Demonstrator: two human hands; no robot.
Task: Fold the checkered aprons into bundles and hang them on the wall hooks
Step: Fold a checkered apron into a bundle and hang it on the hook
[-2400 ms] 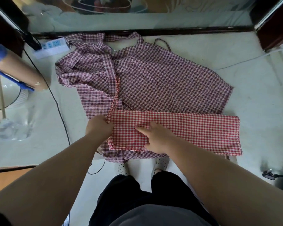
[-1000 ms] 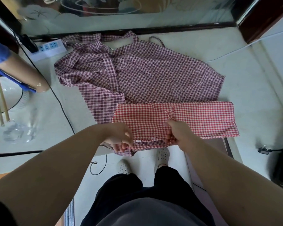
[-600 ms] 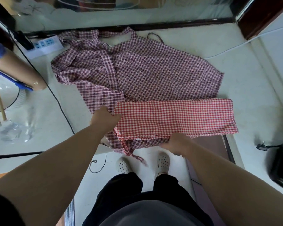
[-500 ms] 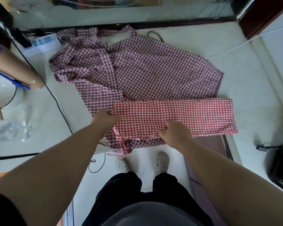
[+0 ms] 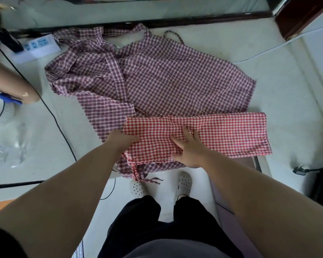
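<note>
Apron [image 5: 231, 135] in red, right hand [image 5: 188, 148] flat atop, left hand [image 5: 122, 139] at end

We could read no text, label, brand or number anywhere. The red checkered apron [image 5: 222, 133] under the left grip [image 5: 123, 139] and the right grip [image 5: 189, 148] bore only its pattern, as did the purple checkered apron [image 5: 166, 77] beyond them. The white power strip [image 5: 37, 48], far beyond the left grip, was too blurred for any marking.

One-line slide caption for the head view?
Right hand flat on the folded red checkered apron, left hand at its left end, overlapping a spread maroon apron.
</note>
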